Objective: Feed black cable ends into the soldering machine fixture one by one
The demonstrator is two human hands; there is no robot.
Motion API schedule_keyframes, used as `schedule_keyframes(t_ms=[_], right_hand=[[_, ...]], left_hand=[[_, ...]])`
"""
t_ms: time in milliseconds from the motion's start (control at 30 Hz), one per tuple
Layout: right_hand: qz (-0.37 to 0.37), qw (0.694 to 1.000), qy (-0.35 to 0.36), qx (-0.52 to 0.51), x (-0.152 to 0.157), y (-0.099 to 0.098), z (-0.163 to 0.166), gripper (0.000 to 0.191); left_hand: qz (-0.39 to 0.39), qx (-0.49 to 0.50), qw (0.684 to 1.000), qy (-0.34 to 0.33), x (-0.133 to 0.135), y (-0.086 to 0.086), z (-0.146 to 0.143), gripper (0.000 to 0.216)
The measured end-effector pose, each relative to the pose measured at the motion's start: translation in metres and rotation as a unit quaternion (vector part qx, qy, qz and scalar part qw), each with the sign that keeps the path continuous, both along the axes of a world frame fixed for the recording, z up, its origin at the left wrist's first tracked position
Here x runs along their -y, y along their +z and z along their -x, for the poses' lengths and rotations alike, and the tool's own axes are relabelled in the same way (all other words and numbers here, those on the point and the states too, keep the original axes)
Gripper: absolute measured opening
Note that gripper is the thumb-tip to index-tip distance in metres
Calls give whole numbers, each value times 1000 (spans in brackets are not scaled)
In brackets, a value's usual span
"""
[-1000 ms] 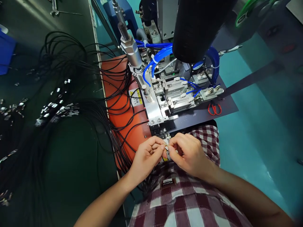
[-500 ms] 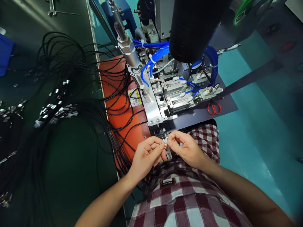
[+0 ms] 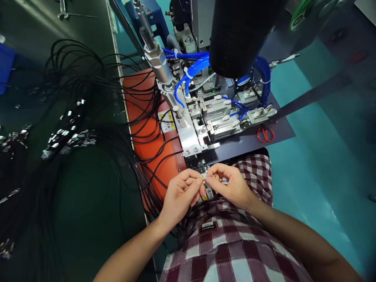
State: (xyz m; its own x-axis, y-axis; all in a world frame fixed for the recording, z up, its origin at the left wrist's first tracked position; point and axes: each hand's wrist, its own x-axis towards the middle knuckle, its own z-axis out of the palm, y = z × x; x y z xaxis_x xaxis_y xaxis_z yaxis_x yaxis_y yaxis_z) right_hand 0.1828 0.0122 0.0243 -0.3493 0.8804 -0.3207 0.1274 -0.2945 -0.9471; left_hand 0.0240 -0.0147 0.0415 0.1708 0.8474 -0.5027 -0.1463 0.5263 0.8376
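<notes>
My left hand (image 3: 180, 196) and my right hand (image 3: 227, 184) meet fingertip to fingertip just below the front of a metal machine (image 3: 202, 121). Between thumb and forefinger of both hands sits a small metal connector (image 3: 205, 179) at the end of a black cable. The cable itself is mostly hidden by my fingers. Several black cables (image 3: 147, 129) drape over the orange machine base (image 3: 141, 102) to the left of my hands.
Bundles of black cables with metal ends (image 3: 67, 135) lie on the dark green table (image 3: 88, 219) at left. Blue air hoses (image 3: 194, 68) loop over the machine. Red scissors (image 3: 266, 134) rest on the dark plate at right. A wrench (image 3: 63, 9) lies far back.
Both hands have risen slightly toward the machine's front, still pinching the small connector; the right hand's fingers have shifted a little.
</notes>
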Motion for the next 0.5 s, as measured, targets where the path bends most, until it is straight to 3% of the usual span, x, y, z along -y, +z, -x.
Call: schedule_keyframes(t_ms=[500], right_hand=[[14, 999, -32, -17, 1, 6, 5, 9]], left_hand=[[-28, -7, 999, 25, 4, -1, -3, 20]])
